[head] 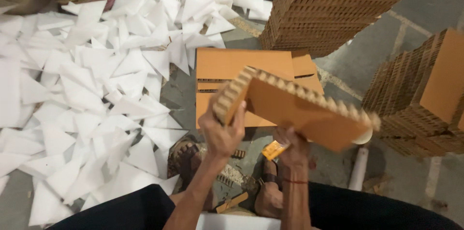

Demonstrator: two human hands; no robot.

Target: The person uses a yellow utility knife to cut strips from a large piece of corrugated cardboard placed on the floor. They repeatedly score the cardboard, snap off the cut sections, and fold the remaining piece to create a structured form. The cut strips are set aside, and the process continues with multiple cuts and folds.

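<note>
A thick brown honeycomb cardboard panel (295,109) is held up in the air above the person's knees, tilted so that its open-celled edge faces the camera and runs from upper left down to the right. The left hand (223,133) grips the panel's left end, fingers curled over the corner. The right hand (293,149) is under the panel's lower edge, closed against it from below, and a small yellow-orange tool (273,150) sits in that same hand. Beneath the panel, flat cardboard sheets (227,65) lie on the grey stone floor (357,51). The person's sandalled feet (186,160) rest on the floor just below the hands. To the left spreads a wide heap of white foam triangles (87,90). Behind stands a tall stack of honeycomb panels (333,7), and another stack (425,94) stands at the right. A white tube (358,167) lies near the right knee.
</note>
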